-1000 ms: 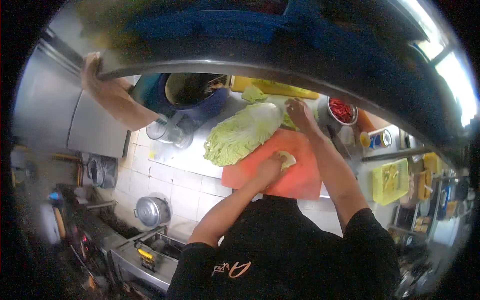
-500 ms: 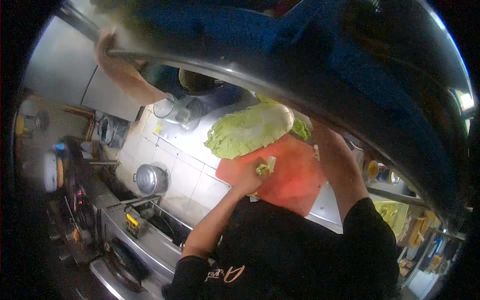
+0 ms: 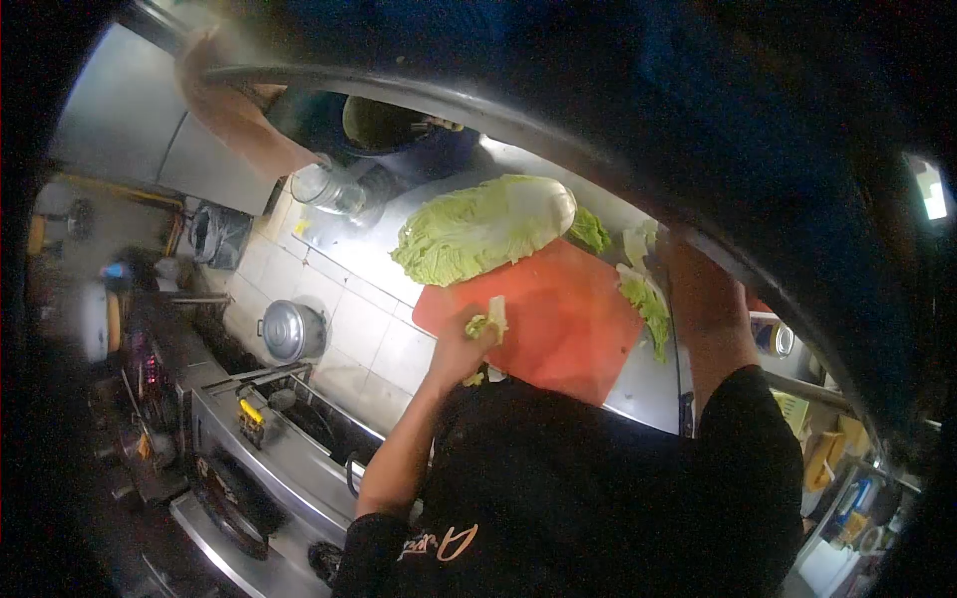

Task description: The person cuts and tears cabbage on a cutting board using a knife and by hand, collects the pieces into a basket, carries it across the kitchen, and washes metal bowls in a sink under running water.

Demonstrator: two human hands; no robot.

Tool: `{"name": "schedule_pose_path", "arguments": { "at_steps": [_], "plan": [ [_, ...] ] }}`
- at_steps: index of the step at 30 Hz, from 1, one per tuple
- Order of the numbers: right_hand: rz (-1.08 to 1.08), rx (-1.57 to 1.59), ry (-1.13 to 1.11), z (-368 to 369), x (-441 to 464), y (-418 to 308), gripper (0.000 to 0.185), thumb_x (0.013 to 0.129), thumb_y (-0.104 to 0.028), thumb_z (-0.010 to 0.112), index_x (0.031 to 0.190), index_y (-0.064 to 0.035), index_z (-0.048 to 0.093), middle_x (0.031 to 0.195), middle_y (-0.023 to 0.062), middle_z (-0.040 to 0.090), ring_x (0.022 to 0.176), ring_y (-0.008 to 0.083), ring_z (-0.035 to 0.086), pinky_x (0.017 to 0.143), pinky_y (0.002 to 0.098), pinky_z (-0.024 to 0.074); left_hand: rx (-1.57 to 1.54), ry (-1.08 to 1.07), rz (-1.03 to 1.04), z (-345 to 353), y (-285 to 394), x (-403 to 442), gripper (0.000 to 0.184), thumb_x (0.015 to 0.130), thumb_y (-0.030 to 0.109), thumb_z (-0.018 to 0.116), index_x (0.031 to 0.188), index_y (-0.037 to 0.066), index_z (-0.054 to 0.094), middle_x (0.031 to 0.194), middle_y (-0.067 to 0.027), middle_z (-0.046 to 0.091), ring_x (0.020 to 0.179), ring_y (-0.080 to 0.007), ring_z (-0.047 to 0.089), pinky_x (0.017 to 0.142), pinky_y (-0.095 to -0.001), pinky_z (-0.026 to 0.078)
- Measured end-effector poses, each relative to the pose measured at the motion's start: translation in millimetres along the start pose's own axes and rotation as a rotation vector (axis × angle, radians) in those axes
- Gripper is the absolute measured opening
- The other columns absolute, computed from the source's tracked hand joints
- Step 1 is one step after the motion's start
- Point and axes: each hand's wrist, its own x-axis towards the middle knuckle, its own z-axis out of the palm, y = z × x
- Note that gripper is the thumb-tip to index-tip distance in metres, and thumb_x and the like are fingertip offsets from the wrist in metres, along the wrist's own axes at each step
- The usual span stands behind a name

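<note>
My left hand (image 3: 465,344) is closed around small pale cabbage pieces (image 3: 496,317), at the left part of the red cutting board (image 3: 568,319). A large cabbage half (image 3: 488,227) lies along the board's far edge. Loose green leaves (image 3: 589,230) rest by its right end, and more torn leaves (image 3: 646,307) lie on the metal counter right of the board. My right forearm (image 3: 710,314) reaches up beneath the dark overhead shelf, whose edge hides the right hand.
The overhead shelf (image 3: 478,105) crosses the top. Another person's arm (image 3: 244,130) reaches to its left edge, near a glass jar (image 3: 327,189). A dark pot (image 3: 379,125) stands behind. Below left are a lidded pot (image 3: 291,331) and a stove (image 3: 269,439).
The view has shifted and tilted. My left hand has moved toward the board's left side with the cabbage pieces. My right hand has passed out of sight under the shelf edge.
</note>
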Motion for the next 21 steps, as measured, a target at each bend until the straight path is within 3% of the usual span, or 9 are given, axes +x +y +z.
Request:
{"name": "schedule_pose_path", "arguments": {
  "at_steps": [3,6,10,13,19,21],
  "plan": [
    [0.090,-0.086,-0.028,-23,-29,37,0.039,0.080,-0.011,0.062,0.119,-0.0066,0.059,0.102,0.0081,0.063,0.093,0.0189,0.059,0.077,0.0325,0.0492,0.061,0.072,-0.054,-13,8,-13,0.021,0.080,0.016,0.062,0.090,-0.002,0.061,0.074,-0.0138,0.063,0.068,-0.0204,0.061,0.063,-0.0347,0.048],
    [0.143,-0.135,-0.057,-34,-45,57,0.040,0.079,-0.010,0.062,0.119,-0.0062,0.059,0.102,0.0075,0.063,0.093,0.0177,0.058,0.076,0.0316,0.0491,-0.156,0.078,-0.168,-20,-5,-22,0.018,0.079,0.013,0.062,0.088,-0.002,0.061,0.073,-0.0119,0.062,0.065,-0.0175,0.060,0.061,-0.0326,0.047],
    [0.163,-0.175,-0.062,-32,-37,61,0.041,0.079,-0.008,0.063,0.119,-0.0058,0.059,0.102,0.0067,0.063,0.092,0.0160,0.058,0.076,0.0305,0.0489,-0.073,0.148,-0.050,-27,-15,-22,0.015,0.080,0.013,0.063,0.085,0.000,0.058,0.071,-0.0064,0.060,0.064,-0.0117,0.055,0.058,-0.0288,0.045],
    [0.169,-0.188,-0.052,-34,-31,63,0.041,0.078,-0.007,0.063,0.119,-0.0055,0.058,0.102,0.0061,0.063,0.092,0.0147,0.058,0.076,0.0296,0.0489,-0.192,0.090,-0.118,-37,7,-14,0.012,0.080,0.011,0.063,0.084,0.001,0.058,0.072,-0.0039,0.058,0.067,-0.0094,0.053,0.060,-0.0270,0.044],
    [0.160,-0.060,0.088,-72,-66,51,0.042,0.077,-0.005,0.063,0.119,-0.0049,0.058,0.102,0.0048,0.063,0.091,0.0122,0.057,0.075,0.0279,0.0487,-0.195,0.293,0.465,-61,130,-1,0.009,0.080,0.004,0.063,0.086,0.001,0.057,0.077,-0.0015,0.058,0.071,-0.0074,0.050,0.063,-0.0235,0.042],
    [0.162,0.056,0.138,-88,-99,36,0.043,0.077,-0.004,0.063,0.119,-0.0047,0.058,0.102,0.0044,0.063,0.091,0.0114,0.057,0.075,0.0274,0.0486,-0.118,0.362,0.730,-59,158,3,0.015,0.074,0.002,0.064,0.087,0.001,0.057,0.082,-0.0077,0.059,0.069,-0.0170,0.056,0.065,-0.0270,0.045]
  ]
}}
